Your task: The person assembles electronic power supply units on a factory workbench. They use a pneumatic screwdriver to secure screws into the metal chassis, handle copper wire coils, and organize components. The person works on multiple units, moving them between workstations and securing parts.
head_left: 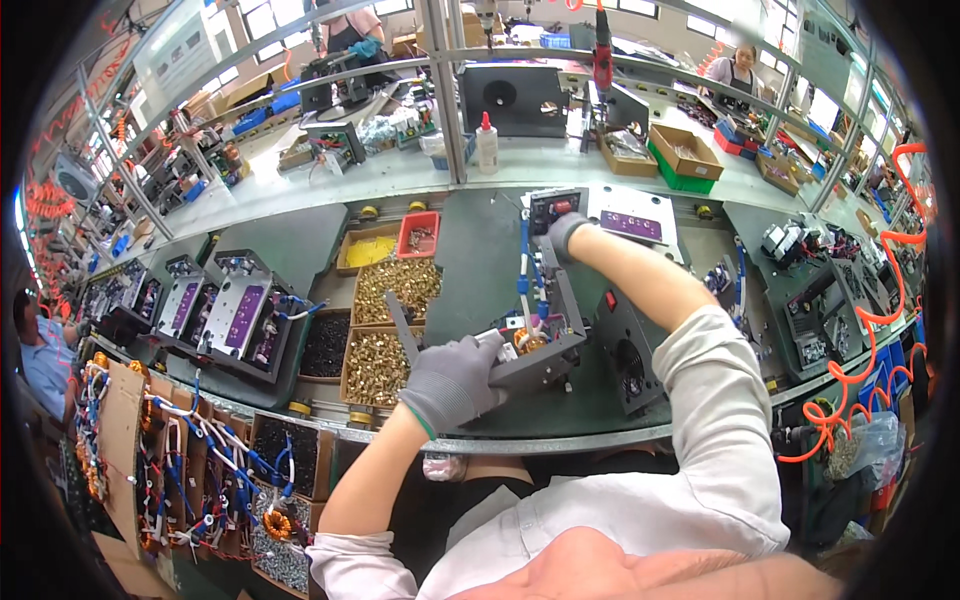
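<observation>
A dark grey metal chassis (541, 366) lies on the green work board in front of me, with blue-and-white cables (524, 275) and a copper-wound coil (528, 343) inside it. Wrapped round its near left corner is my left hand (458, 383) in a grey glove. My right hand (566, 234), also gloved, is closed at the chassis's far end, beside a dark panel (553, 208) with a red part; its fingertips are partly hidden. To the right of the chassis stands a dark panel with a round fan opening (630, 365). A white plate with a purple circuit board (632, 226) lies beyond my right forearm.
Left of the board sit boxes of brass-coloured fasteners (376, 368), a red bin (419, 234) and a box of yellow parts (369, 250). Partly built units (236, 320) stand further left, others (825, 310) at right. An orange coiled hose (845, 375) hangs at right; a red screwdriver (602, 52) hangs ahead.
</observation>
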`<state>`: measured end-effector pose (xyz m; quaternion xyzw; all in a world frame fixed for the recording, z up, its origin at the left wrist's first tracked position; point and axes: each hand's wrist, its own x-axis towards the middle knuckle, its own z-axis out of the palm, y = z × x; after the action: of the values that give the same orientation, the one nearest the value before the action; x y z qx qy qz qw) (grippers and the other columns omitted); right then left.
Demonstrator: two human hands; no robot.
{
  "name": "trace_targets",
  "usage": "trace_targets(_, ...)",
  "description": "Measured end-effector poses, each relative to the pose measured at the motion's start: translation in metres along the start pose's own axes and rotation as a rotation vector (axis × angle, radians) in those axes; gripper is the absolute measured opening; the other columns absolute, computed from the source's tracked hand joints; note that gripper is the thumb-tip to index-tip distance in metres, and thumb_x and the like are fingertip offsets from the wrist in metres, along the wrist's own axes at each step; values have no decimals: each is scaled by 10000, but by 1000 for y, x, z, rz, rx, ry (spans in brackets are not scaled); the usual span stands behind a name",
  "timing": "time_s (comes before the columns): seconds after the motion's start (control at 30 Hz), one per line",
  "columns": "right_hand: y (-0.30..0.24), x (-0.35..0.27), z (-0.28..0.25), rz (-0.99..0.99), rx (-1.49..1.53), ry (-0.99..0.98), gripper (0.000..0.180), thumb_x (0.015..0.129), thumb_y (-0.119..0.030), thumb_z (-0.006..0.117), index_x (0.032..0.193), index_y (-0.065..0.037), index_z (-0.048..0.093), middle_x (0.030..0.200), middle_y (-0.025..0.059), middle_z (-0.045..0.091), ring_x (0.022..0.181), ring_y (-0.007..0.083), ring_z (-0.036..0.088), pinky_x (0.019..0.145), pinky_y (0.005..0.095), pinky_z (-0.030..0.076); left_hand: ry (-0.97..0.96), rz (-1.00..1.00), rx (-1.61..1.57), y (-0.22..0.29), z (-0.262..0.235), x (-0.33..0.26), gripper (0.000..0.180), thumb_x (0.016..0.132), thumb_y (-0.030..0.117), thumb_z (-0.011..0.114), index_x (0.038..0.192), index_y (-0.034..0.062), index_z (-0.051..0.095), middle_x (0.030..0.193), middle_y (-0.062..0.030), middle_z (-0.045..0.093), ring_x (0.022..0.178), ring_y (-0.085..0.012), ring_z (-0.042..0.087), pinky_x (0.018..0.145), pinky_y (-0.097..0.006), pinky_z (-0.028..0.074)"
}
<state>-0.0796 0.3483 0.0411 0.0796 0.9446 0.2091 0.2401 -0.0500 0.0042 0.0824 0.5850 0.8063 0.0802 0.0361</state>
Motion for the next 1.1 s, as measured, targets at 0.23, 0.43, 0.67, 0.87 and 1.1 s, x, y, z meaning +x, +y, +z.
trace_targets(0.23, 55, -29, -97, 246, 562, 664, 294, 893, -283, 553, 1023, -77, 717, 1051, 193, 701, 1012, 376, 663, 882, 453, 517, -51, -50, -15, 2, -1, -4, 659, 745, 450, 736, 1283, 117, 553, 998, -153, 659, 929, -333, 673, 809, -445, 531)
trace_targets(0.43, 115, -71, -152, -13, 1188, 1300, 413, 987, -369, 485, 806, -32, 642, 632, 100, 621, 547, 183, 619, 539, 349, 476, -107, -61, -1, 12, -10, 1, 678, 782, 493, 715, 1303, 96, 540, 1102, -173, 653, 1006, -314, 664, 859, -424, 529)
trace_targets(0.67, 0, -258, -220, -380, 1794, 1247, 444, 981, -465, 528, 767, -78, 561, 551, 47, 551, 454, 151, 569, 436, 293, 460, 111, 144, -2173, -6, -10, 12, 806, 883, 726, 435, 1357, 77, 504, 1301, -226, 572, 1150, -372, 597, 1003, -503, 469)
trace_targets(0.87, -36, -326, -187, -511, 1793, 1174, 460, 974, -517, 528, 805, -89, 541, 552, 24, 532, 457, 119, 557, 425, 256, 442, 348, 272, -2636, 91, -23, 0, 669, 903, 624, 510, 1347, 123, 515, 1300, -151, 577, 1074, -347, 598, 957, -530, 474)
trace_targets(1.1, -13, -239, -54, -152, 2150, 595, 285, 956, -413, 566, 970, -133, 613, 713, 13, 634, 497, 117, 576, 405, 279, 436, 458, 287, -2580, 119, -46, 10, 599, 887, 602, 562, 1303, 170, 565, 1259, -100, 622, 993, -312, 646, 762, -467, 563)
